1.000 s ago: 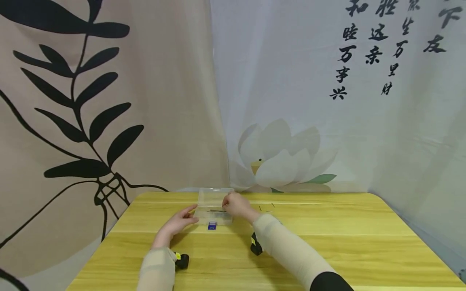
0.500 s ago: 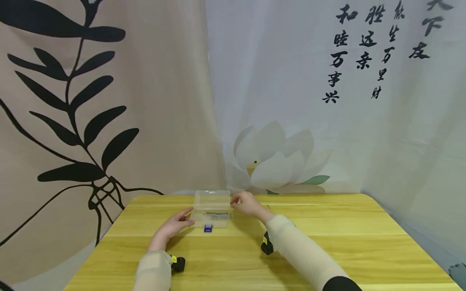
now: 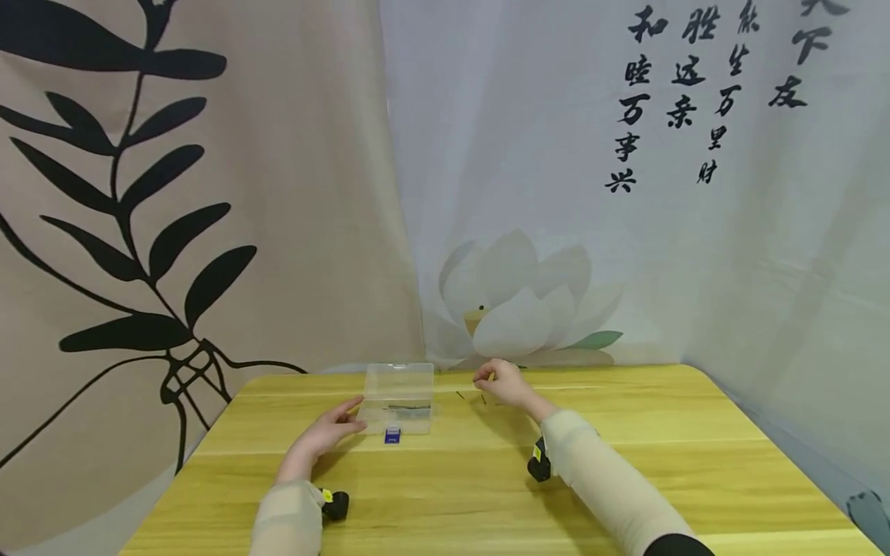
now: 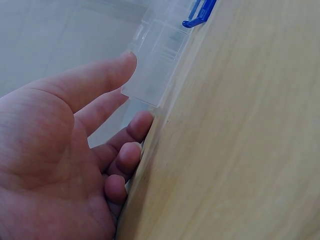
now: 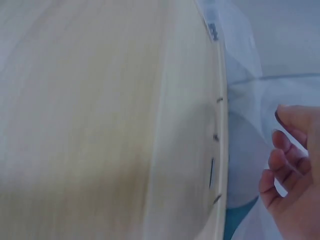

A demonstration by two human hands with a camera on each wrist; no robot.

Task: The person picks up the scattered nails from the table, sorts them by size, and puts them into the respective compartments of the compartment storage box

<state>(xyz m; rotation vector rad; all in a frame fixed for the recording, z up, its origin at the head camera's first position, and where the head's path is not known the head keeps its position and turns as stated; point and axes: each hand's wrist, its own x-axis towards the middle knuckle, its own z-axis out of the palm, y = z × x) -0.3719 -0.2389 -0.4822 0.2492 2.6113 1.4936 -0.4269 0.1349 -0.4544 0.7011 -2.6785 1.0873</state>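
A clear plastic box (image 3: 374,422) lies with its lid (image 3: 399,380) raised at the back and a blue latch (image 3: 392,435) at the front. Thin dark pieces (image 3: 410,408) rest inside it. My left hand (image 3: 327,432) is at the box's left end, thumb near the front corner and index finger further back, other fingers loosely bent. Off to the right of the box, my right hand (image 3: 506,384) hovers above the table, fingers loosely bent. The right wrist view shows its thumb and fingers apart, with nothing between them. Small thin dark pieces (image 5: 211,172), perhaps nails, lie close by.
The wooden table (image 3: 445,494) ends at a back edge just behind the lid and right hand. Beyond it hangs a printed curtain (image 3: 334,193). A black wrist camera (image 3: 539,462) hangs below the right sleeve, and another camera (image 3: 336,506) sits by the left sleeve.
My right hand has moved from over the box's right side to the right, above the loose pieces. My left hand has stayed by the box. The head view has turned slightly right.
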